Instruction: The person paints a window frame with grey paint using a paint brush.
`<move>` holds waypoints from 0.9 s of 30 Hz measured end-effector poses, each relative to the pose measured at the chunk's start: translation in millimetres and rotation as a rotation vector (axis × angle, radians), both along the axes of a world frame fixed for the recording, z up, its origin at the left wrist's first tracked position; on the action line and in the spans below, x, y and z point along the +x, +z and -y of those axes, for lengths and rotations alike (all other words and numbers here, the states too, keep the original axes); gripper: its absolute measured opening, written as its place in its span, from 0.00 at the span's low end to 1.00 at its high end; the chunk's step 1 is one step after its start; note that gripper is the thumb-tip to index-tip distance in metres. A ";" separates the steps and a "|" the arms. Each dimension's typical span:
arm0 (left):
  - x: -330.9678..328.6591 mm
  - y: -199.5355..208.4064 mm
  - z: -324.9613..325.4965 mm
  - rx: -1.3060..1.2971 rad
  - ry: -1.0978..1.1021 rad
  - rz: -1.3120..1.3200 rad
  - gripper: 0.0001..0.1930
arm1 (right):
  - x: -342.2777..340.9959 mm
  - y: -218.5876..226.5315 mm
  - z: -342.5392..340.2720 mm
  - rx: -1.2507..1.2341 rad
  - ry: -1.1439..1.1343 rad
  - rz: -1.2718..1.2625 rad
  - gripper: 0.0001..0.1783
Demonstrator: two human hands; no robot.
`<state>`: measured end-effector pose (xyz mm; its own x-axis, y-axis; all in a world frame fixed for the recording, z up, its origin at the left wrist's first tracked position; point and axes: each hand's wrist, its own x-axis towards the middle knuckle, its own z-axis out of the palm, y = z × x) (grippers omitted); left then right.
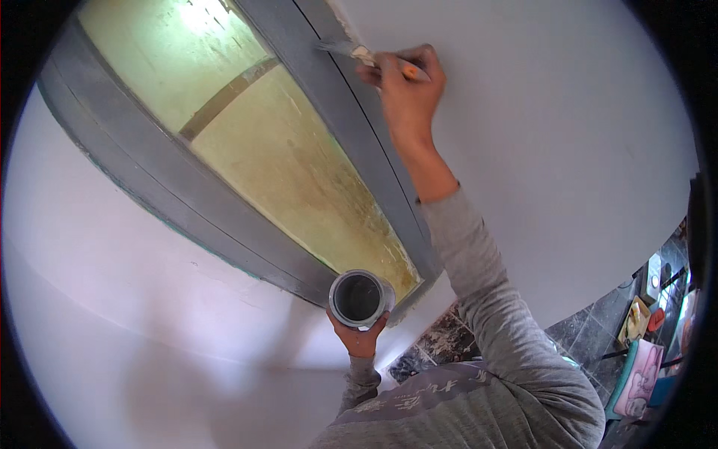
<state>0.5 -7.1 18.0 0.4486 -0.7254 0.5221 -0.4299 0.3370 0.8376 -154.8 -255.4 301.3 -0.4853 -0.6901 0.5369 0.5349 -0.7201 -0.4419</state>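
My right hand (407, 86) is closed round the handle of a paintbrush (363, 55), an orange spot showing on the handle's end. The brush's bristles meet the grey frame (310, 56) along the right side of a window or door with yellowish, smeared panes (284, 157). Lower down, my left hand (357, 340) wraps round a small round can (366, 297) from below. The can's mouth faces up, and grey paint seems to be inside. Part of the left hand's fingers is hidden behind the can.
A pale wall (553, 142) borders the frame on both sides. Down at the lower right, the dark tiled floor (587, 329) carries a seat with a pink cushion (643, 378), a yellowish tray (634, 320) and other clutter. Whitish smears mark the floor near the frame's lower end.
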 end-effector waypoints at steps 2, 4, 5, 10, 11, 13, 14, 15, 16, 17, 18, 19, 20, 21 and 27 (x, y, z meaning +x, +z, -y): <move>-2.4 1.5 0.7 -0.002 -0.008 0.016 0.55 | 2.8 -9.5 20.4 0.114 0.077 -0.065 0.11; -1.1 0.0 0.5 -0.011 -0.008 0.013 0.56 | 21.2 -61.4 19.8 0.136 0.153 0.183 0.11; -1.7 0.6 2.2 -0.004 -0.012 0.016 0.56 | 22.8 -91.2 12.7 0.199 0.147 0.201 0.11; -3.0 -7.8 3.6 -0.058 -0.028 -0.124 0.55 | -6.3 -242.4 -11.6 0.566 0.098 0.020 0.12; -1.7 -10.7 7.5 -0.027 -0.038 -0.123 0.55 | -11.7 -261.9 -16.6 0.636 0.059 -0.053 0.11; 0.6 -14.5 6.7 -0.033 -0.064 -0.014 0.60 | -5.3 -263.8 -14.1 0.666 0.002 -0.116 0.10; -2.4 -12.2 3.3 0.003 -0.066 -0.010 0.60 | 0.9 -252.3 -5.8 0.582 -0.010 -0.137 0.10; -7.3 -10.7 3.8 -0.012 -0.069 -0.079 0.60 | 6.2 -233.8 3.5 0.495 -0.030 -0.160 0.10; -10.4 -10.3 3.8 -0.028 -0.064 -0.149 0.60 | 5.1 -193.3 -0.5 0.493 -0.136 -0.295 0.11; -12.3 -8.1 3.3 -0.002 -0.068 -0.147 0.60 | 6.1 -163.4 5.3 0.413 -0.169 -0.320 0.13; -12.4 -6.7 5.7 -0.006 -0.078 -0.134 0.60 | -1.4 -137.3 10.9 0.398 -0.151 -0.366 0.12; -11.6 -5.4 6.4 -0.015 -0.081 -0.119 0.61 | -3.9 -123.6 15.8 0.377 -0.124 -0.413 0.12; -11.6 -8.8 8.2 -0.021 -0.070 -0.121 0.61 | -3.5 -129.0 20.7 0.396 -0.130 -0.414 0.12; -9.9 -11.6 5.6 -0.002 -0.066 -0.129 0.61 | 0.7 -137.2 21.1 0.283 0.030 -0.173 0.12; -1.9 -13.7 -2.5 0.066 0.054 -0.074 0.60 | 23.2 -337.9 -6.7 0.466 0.280 0.133 0.12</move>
